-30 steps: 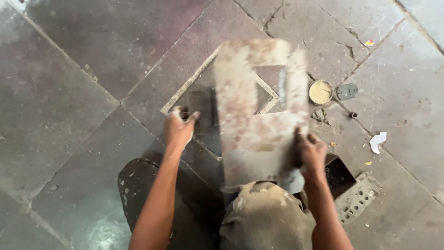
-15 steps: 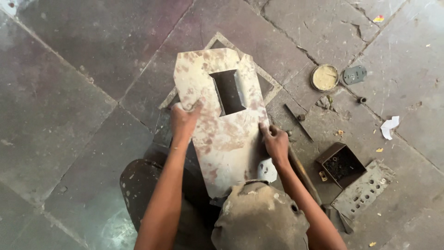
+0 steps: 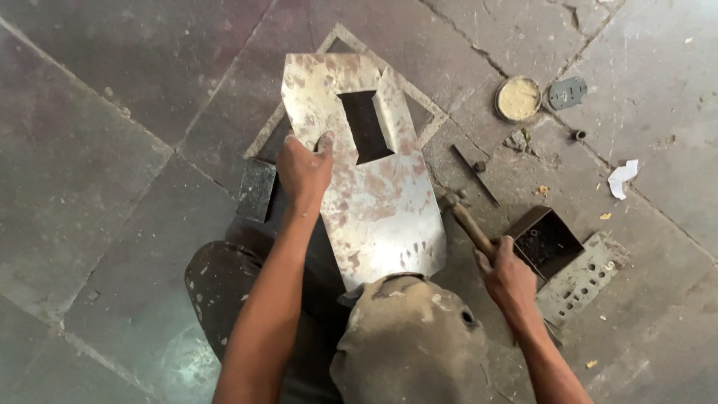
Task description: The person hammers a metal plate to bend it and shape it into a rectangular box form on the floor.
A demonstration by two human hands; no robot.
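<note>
A stained, rusty metal sheet [image 3: 374, 194] with a rectangular hole cut in it lies tilted in front of me, its near edge by my knee. My left hand [image 3: 303, 168] grips its left edge, thumb on top. My right hand [image 3: 508, 280] has left the sheet and closes around the wooden handle of a hammer [image 3: 467, 224] lying on the stone floor to the right. Whether the fingers fully wrap the handle is partly hidden.
A dark metal block [image 3: 256, 189] sits under the sheet's left side. To the right lie a small open metal box [image 3: 546, 241], a perforated plate [image 3: 587, 280], a chisel-like rod [image 3: 475, 173], a round tin of paste [image 3: 518, 98] with its lid [image 3: 568, 93], and a paper scrap [image 3: 621, 178].
The sheet has been turned and lowered toward me. My right hand let go of its right edge and moved down right onto the hammer handle. My left hand stays on the left edge.
</note>
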